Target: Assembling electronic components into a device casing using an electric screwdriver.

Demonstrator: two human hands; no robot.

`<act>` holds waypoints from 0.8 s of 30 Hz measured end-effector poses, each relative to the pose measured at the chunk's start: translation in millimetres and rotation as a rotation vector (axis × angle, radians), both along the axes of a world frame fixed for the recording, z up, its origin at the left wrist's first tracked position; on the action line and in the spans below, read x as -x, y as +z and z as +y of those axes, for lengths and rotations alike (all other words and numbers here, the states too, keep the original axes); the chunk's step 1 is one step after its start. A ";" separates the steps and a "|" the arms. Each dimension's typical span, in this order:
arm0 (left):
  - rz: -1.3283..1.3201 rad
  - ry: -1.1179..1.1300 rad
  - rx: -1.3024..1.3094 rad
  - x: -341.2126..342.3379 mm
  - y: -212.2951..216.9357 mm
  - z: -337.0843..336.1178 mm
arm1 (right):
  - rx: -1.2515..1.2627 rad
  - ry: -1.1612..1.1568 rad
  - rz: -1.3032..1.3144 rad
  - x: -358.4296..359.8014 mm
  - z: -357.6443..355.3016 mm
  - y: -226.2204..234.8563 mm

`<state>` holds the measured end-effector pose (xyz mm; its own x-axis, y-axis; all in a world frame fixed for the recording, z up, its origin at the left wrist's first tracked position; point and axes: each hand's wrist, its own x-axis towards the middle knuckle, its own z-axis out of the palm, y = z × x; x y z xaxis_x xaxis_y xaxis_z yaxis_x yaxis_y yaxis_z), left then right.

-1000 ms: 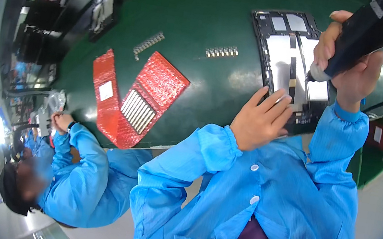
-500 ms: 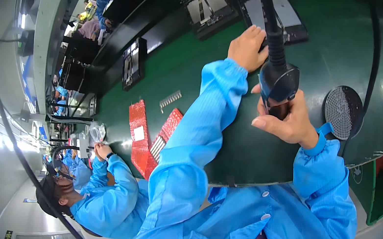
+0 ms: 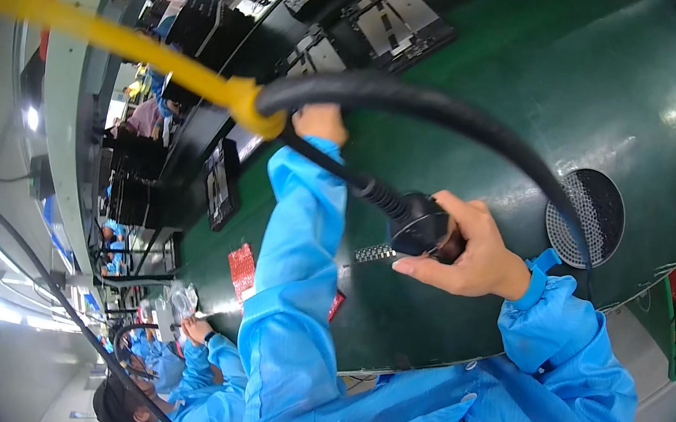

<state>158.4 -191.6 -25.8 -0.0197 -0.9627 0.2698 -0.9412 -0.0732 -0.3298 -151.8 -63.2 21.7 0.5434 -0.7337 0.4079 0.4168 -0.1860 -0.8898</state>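
Gripping: right hand (image 3: 471,253) closed around the black tool (image 3: 419,223), above the green surface (image 3: 546,102).
Left hand (image 3: 321,121): raised far, at the yellow-black cable (image 3: 262,108); grip cannot be told.
Right: round mesh disc (image 3: 586,217).
Near left: red trays (image 3: 242,271).

Dark rect. screen (image 3: 222,184) upright at green bench's left edge, beside blue sleeve.

Black hose (image 3: 458,111) across bare green worktop (image 3: 549,85)
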 end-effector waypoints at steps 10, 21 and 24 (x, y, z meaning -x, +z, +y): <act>-0.018 0.272 0.097 -38.7 41.7 9.8 | -0.061 -0.045 -0.051 -2.8 0.3 -11.7; 0.290 -0.085 0.546 0.1 147.4 106.2 | 0.017 -0.165 0.040 -1.8 -4.2 -7.8; 0.320 -0.253 0.640 42.9 137.3 137.5 | 0.018 -0.205 0.069 7.2 -4.3 -1.8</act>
